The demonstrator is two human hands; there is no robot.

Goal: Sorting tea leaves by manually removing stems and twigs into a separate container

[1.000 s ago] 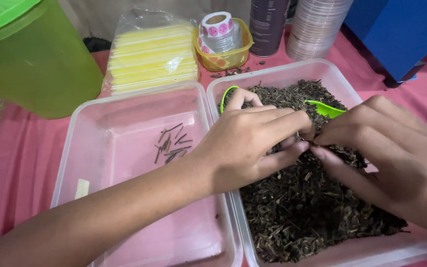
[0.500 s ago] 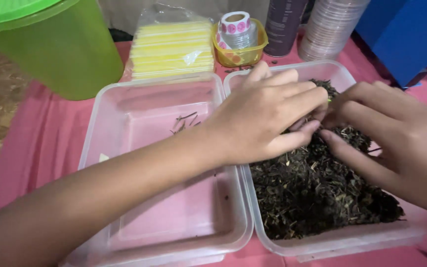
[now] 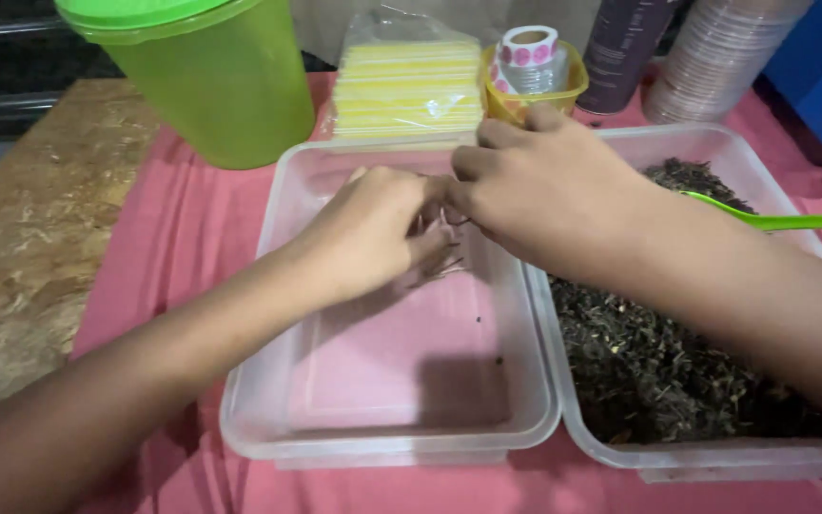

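A green lidded container [image 3: 206,76] is being carried at the far left of the surface [image 3: 30,238], which is being covered on its right portion by a pink cloth [image 3: 159,219]. The left clear tray [image 3: 268,419] is being positioned near the front edge. Above its far half, the left hand [image 3: 373,228] is being held with fingers narrowly pinched on thin dark stems [image 3: 444,262]. The right hand [image 3: 544,186] is being held just beside it, fingertips touching, fingers curled narrow; whether anything is being gripped cannot be told. The right clear tray [image 3: 715,457], touching the left one, is being filled with dried dark leaves [image 3: 668,371], and a green scoop [image 3: 773,221] is being rested in it.
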